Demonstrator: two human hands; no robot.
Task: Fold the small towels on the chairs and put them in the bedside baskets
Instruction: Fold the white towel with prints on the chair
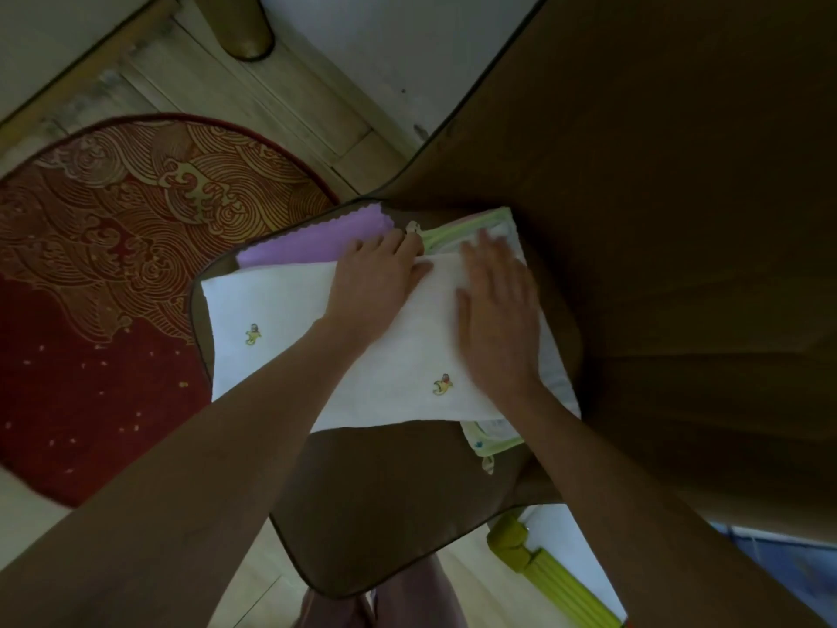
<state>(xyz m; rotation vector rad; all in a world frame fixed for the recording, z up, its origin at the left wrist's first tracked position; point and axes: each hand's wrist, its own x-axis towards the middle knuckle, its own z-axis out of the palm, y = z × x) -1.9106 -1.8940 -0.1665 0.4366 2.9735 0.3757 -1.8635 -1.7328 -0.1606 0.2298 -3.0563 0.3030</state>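
Note:
A white towel (281,328) with small embroidered banana figures lies spread on the brown chair seat (385,500). My left hand (376,283) rests flat on its upper middle, fingers straight. My right hand (496,319) presses flat on the towel's right part, slightly blurred. A purple towel (317,242) peeks out beneath the white one at the far left edge of the seat. A green-edged towel (471,228) lies under the white one on the right, showing above and below it. No basket is in view.
The brown chair back (656,219) rises on the right. A red patterned round rug (113,287) covers the floor to the left. A wooden door frame (253,102) stands beyond. A yellow-green object (543,568) lies on the floor at lower right.

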